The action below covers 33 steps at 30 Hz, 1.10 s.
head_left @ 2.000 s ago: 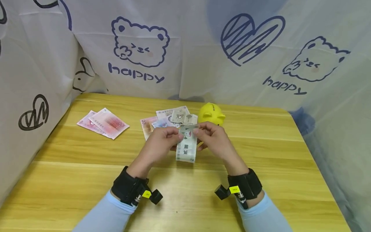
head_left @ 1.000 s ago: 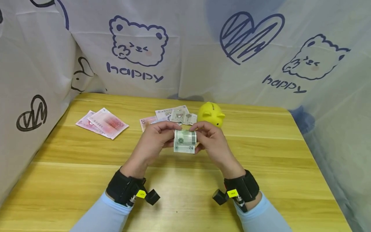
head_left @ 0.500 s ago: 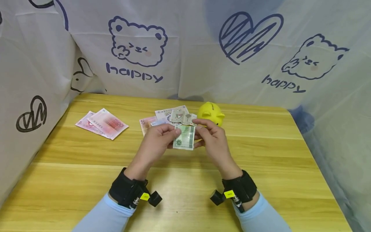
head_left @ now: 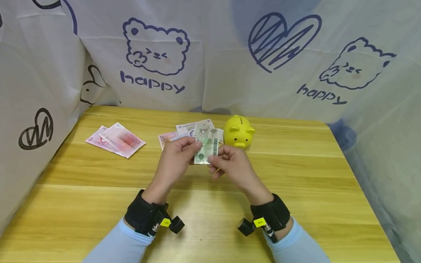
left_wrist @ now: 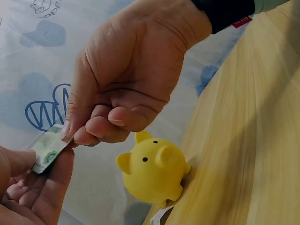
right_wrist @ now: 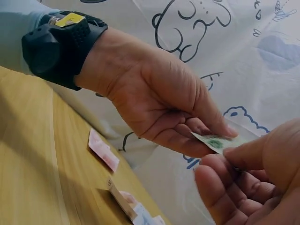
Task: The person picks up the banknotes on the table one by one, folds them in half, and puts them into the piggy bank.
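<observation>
In the head view, a small folded green banknote (head_left: 204, 151) is held up between both hands. My left hand (head_left: 175, 153) pinches its left side, thumb on top and curled fingers behind. My right hand (head_left: 231, 160) grips the lower right corner between thumb and fingers. The right wrist view brings the green banknote (right_wrist: 215, 142) close, with a thumb from each hand pressed on it. Just behind the hands stands a yellow piggy bank (head_left: 238, 130). More banknotes (head_left: 192, 127) lie fanned out behind the left hand, partly covered by it.
Two pinkish-red banknotes (head_left: 120, 138) overlap on the left of the wooden table (head_left: 296, 175). A white cloth (head_left: 220, 76) with drawn bears and hearts hangs along the back and sides.
The long greenish banknote has been folded into a smaller piece, green face showing. My right hand has moved down to its lower corner, uncovering the piggy bank's face.
</observation>
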### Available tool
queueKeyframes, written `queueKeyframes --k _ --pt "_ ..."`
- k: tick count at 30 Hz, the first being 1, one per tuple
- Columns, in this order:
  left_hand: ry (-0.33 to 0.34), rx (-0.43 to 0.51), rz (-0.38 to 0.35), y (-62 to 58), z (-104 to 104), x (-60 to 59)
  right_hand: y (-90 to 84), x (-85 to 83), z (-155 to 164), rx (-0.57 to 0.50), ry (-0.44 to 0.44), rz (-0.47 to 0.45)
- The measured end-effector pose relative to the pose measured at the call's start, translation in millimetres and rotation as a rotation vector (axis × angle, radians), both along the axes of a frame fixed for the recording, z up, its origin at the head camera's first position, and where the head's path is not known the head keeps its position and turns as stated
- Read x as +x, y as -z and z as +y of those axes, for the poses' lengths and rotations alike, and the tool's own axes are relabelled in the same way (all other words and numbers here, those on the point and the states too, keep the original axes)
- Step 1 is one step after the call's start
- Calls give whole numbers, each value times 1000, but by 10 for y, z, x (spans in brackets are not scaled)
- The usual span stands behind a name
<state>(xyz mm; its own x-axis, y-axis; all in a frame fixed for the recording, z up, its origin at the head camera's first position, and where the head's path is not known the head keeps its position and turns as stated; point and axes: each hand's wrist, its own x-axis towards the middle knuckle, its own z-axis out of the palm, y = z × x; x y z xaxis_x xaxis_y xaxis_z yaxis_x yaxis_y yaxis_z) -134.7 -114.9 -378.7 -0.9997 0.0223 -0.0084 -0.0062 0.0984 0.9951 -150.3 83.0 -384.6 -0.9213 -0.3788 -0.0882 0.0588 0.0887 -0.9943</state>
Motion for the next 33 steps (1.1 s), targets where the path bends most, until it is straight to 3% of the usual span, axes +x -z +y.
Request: queueKeyframes --k 5,9,16,25,33 --pt "60 150 -71 -19 -3 -18 3 -17 18 -57 45 -18" --pt "68 173 -90 -28 -5 -19 12 -29 40 -104 48 -24" --pt "97 305 -156 -24 -28 -38 0 -23 68 -172 55 -6" --pt "128 416 -150 -42 -44 -42 24 -20 81 -171 41 105" --pt "159 446 -203 -40 -59 -54 53 -4 68 -62 97 249"
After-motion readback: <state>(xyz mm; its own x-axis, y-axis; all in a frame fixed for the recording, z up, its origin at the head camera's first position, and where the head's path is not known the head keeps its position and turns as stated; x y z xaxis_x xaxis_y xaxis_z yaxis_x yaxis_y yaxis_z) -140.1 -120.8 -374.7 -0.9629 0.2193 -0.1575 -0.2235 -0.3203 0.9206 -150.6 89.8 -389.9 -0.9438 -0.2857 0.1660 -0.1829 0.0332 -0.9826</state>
